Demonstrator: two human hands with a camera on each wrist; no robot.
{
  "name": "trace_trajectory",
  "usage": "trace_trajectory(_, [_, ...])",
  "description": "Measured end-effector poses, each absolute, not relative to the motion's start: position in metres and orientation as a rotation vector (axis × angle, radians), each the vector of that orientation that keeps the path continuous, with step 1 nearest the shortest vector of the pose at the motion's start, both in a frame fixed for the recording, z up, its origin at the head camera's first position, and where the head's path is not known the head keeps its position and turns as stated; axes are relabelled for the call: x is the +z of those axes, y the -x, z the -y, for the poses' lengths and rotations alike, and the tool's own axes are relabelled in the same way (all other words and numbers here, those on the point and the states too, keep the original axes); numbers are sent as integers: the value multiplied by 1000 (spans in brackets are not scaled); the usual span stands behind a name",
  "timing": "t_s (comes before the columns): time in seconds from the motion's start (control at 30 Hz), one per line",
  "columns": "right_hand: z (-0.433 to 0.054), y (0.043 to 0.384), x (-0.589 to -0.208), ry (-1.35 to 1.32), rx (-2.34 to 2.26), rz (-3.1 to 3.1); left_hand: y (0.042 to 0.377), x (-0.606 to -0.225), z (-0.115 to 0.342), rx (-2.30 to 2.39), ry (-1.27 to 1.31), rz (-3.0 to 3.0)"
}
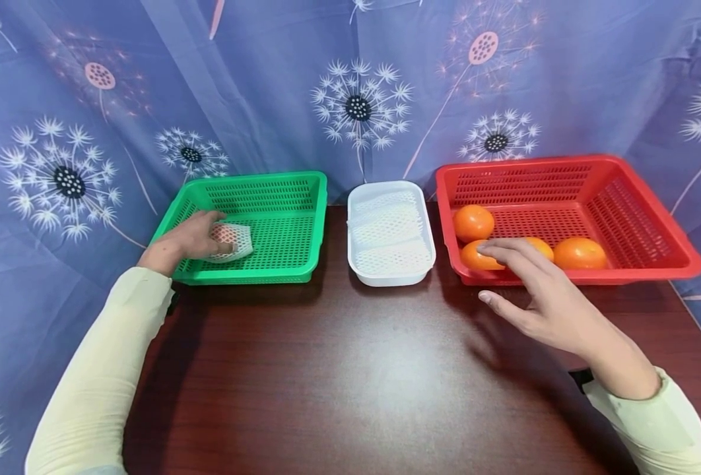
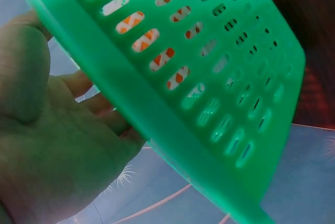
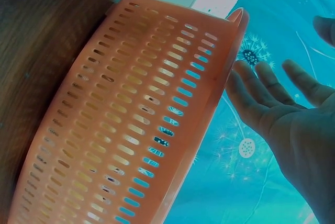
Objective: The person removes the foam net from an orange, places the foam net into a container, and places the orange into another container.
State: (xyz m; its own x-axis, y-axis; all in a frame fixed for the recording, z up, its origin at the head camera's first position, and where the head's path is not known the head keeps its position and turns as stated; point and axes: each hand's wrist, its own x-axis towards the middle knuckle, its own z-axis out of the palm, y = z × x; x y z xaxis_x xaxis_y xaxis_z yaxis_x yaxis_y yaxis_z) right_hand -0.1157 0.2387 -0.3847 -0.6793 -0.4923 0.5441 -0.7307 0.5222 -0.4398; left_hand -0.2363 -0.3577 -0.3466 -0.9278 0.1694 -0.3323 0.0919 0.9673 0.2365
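My left hand [image 1: 193,236] reaches over the left rim of the green basket [image 1: 279,274] and holds an orange in a white foam net [image 1: 232,241] low inside it, thumb on the near side. The left wrist view shows the netted orange through the basket's slots; the wall hides the tips of the left hand's fingers [image 2: 97,103]. My right hand [image 1: 540,297] hovers at the near rim of the red basket [image 1: 641,272], fingers loosely extended and holding nothing. Beneath and beside its fingertips lie several bare oranges [image 1: 474,223].
Between the baskets stands a white tray [image 1: 392,278] holding white foam nets [image 1: 386,227]. All of these stand along the back of a dark wooden table [image 1: 327,369]. A blue curtain [image 1: 267,79] with dandelion prints hangs right behind them.
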Motion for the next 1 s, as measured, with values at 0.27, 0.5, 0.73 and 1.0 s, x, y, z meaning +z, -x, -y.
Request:
trace_trajectory(0.27, [-239, 116, -385, -1009, 936, 2423, 236, -347, 359, 284, -119, -2740])
trace_trajectory(0.5, [-240, 115, -386, -1000, 928, 2471, 235, -351, 360, 285, -114, -2735])
trace_trajectory(0.73, [-238, 115, -387, -1044, 953, 2404, 239, -351, 363, 277, -130, -2747])
trace_trajectory(1.0, [-235, 115, -388, -1082, 971, 2348, 239, -353, 363, 255, -124, -2730])
